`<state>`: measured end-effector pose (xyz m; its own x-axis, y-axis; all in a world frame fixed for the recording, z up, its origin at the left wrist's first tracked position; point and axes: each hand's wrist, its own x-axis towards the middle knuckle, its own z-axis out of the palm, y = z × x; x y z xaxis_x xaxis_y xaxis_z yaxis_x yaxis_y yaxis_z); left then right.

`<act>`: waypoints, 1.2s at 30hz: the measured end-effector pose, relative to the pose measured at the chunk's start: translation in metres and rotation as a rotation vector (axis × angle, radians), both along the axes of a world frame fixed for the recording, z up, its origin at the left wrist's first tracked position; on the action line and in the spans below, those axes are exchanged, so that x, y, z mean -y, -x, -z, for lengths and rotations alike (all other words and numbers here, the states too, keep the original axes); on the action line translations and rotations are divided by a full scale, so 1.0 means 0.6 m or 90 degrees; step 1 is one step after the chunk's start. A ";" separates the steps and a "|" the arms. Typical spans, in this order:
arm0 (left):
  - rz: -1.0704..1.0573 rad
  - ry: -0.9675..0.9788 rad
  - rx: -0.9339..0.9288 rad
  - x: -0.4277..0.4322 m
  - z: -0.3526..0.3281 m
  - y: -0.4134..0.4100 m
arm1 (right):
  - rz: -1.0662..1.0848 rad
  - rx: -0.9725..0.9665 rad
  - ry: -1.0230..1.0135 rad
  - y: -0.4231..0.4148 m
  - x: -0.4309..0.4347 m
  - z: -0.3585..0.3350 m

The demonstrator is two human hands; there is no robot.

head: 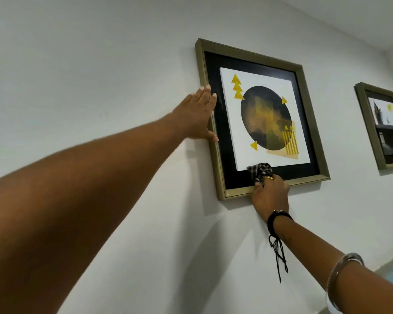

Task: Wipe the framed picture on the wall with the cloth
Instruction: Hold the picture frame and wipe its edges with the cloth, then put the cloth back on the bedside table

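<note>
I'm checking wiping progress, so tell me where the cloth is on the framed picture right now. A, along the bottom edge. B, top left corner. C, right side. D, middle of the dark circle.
A: the right hand presses the checked cloth against the framed picture near its bottom edge.

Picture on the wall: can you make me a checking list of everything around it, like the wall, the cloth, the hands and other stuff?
Surface: white wall, bare around the frames.
Job's things: framed picture hanging slightly tilted in this view; checked cloth pressed on its lower glass edge.
Clutter: nothing seen.
Grippers: left hand flat against the frame's left side, steadying it; right hand gripping the cloth at the bottom rail.
Cables: nothing seen; only black wrist threads dangling.
Surroundings: second framed picture further right.
</note>
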<state>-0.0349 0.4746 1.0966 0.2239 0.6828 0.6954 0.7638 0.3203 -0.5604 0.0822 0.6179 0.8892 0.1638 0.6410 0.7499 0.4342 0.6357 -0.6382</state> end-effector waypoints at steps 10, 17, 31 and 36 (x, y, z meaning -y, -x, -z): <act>0.276 0.078 0.257 0.169 0.312 0.044 | -0.179 -0.149 -0.053 0.078 0.182 0.031; 0.310 0.024 0.768 0.339 0.495 0.106 | -0.658 -0.481 0.405 0.128 0.327 0.113; -0.121 0.139 1.774 0.690 1.322 0.029 | -0.645 -0.300 1.282 0.065 0.723 0.946; -0.281 0.023 1.849 0.742 1.478 -0.019 | -0.511 -0.171 1.391 0.047 0.780 1.108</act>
<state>-0.0235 0.0295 0.2100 -0.3644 0.4613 -0.8089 -0.6361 0.5112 0.5780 0.0541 0.1500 0.2245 -0.4908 0.1286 -0.8617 0.3599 -0.8708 -0.3349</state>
